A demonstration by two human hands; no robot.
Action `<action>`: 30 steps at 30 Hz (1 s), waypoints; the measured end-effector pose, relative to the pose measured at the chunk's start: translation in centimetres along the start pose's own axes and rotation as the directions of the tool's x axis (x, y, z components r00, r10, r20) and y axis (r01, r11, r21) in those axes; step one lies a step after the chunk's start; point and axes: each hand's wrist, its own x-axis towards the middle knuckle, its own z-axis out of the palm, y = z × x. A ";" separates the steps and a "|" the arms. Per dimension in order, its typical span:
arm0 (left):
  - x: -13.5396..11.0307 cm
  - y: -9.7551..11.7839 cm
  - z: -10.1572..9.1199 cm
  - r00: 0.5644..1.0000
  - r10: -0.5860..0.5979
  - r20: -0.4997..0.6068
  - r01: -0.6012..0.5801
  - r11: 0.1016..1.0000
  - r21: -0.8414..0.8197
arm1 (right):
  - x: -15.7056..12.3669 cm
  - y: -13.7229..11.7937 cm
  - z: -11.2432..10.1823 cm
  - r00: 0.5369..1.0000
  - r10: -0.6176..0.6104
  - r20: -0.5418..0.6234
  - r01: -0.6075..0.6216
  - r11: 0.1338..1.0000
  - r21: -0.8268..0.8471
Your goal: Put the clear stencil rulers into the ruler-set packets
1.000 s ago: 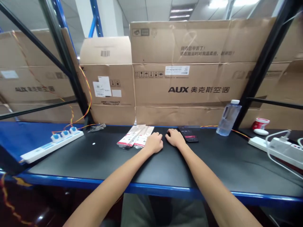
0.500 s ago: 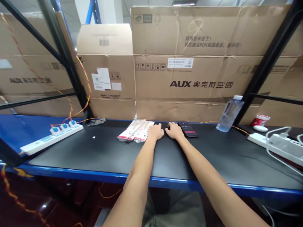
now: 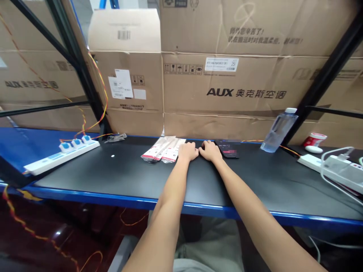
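My left hand [image 3: 188,152] rests on the dark tabletop with its fingers curled in, and nothing shows in it. Just to its left lie flat white-and-red packets [image 3: 164,148] in clear plastic, their right edge close to the hand. My right hand [image 3: 210,151] lies a small gap away, also with curled fingers and no object visible. Directly right of it is a phone [image 3: 229,149] with a dark screen lit with small text and a red patch. The undersides of both hands are hidden.
A clear bottle [image 3: 278,130] stands right of the phone. White power strips lie left [image 3: 61,158] and right [image 3: 309,162], with cables. A red-and-white tub [image 3: 316,139] sits at far right. Large cardboard [image 3: 241,122] walls the back; black frame posts flank the blue-edged table [image 3: 127,201].
The camera view has tilted down slightly, so the scene sits higher in the picture and the cardboard top is cut off. Both hands keep the same place on the table.
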 end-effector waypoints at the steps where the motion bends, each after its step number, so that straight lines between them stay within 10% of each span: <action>1: 0.0 0.0 0.0 1.000 0.001 -0.003 -0.001 1.000 0.001 | 0.0 0.0 0.0 1.000 0.001 0.000 -0.001 1.000 0.001; 30: 0.2 0.0 0.6 0.985 0.171 0.036 -0.175 0.976 0.133 | 0.0 0.3 0.0 1.000 -0.020 -0.017 0.019 0.999 -0.031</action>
